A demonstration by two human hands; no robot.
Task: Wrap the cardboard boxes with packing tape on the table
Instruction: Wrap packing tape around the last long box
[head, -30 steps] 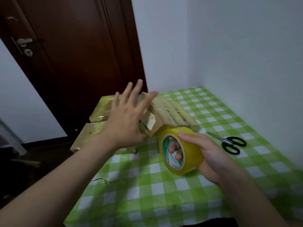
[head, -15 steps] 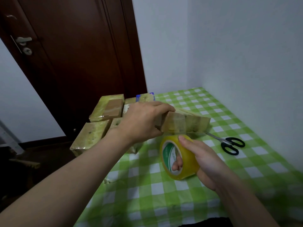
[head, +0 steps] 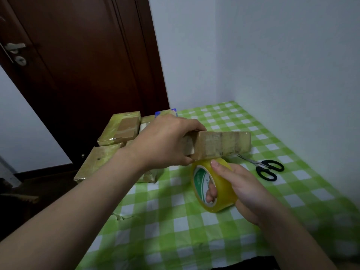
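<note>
Left hand (head: 165, 142): fingers curled over the top of the near end of the box (head: 222, 142), thumb underneath, a firm grip. The box is held up off the table (head: 175, 221), roughly level, its long side running off to my right.

Right hand (head: 245, 190): fingers hooked through the core of the roll (head: 224, 193), thumb laid over its outer rim. The roll stands on edge just under the box, its top at or touching the box's underside. I cannot tell whether a strand of tape runs from roll to box.

Box surface: the long face looks glossy, with bands across it, so I judge some turns are already on. The end by my left hand shows a paler, duller patch and may be bare.

Farther out: the scissors (head: 266, 169) lie on the table to the right, just past the box's far end, untouched by either hand. A pile (head: 120, 127) of flat boxes sits at the table's far left edge, near the door (head: 78, 65). All of them have a yellowish sheen, and I read those as finished.

Progress, my estimate: most boxes are done and this one is partway. What is left is more turns, the ends, then cutting the tape and setting the box down.
</note>
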